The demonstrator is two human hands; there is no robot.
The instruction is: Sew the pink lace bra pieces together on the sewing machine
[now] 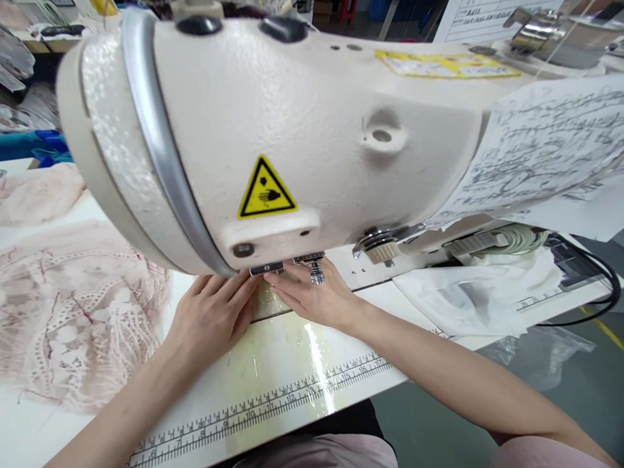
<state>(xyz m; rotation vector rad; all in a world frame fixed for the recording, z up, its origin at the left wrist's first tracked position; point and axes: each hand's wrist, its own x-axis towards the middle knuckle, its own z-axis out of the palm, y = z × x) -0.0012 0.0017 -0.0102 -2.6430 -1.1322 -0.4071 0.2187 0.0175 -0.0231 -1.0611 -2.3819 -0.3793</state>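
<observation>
A large cream sewing machine (312, 136) fills the upper middle of the head view. Under its head, my left hand (214, 312) lies on the table, its fingers reaching forward until the machine covers the tips. My right hand (316, 292) rests palm down close to it, also under the head, with its fingertips partly hidden behind the machine's metal parts. Whatever lies beneath the fingers is out of sight. Left of my left hand spreads a pale pink lace fabric (92, 312) with fringes and dark red threads.
A printed ruler strip (273, 403) runs along the table's front edge. White cloth (468, 292) and a coil of pale green tape (517, 240) lie at right, near a black cable (609, 286). Handwritten paper (546, 143) hangs on the machine. Clear plastic (536, 351) hangs below the edge.
</observation>
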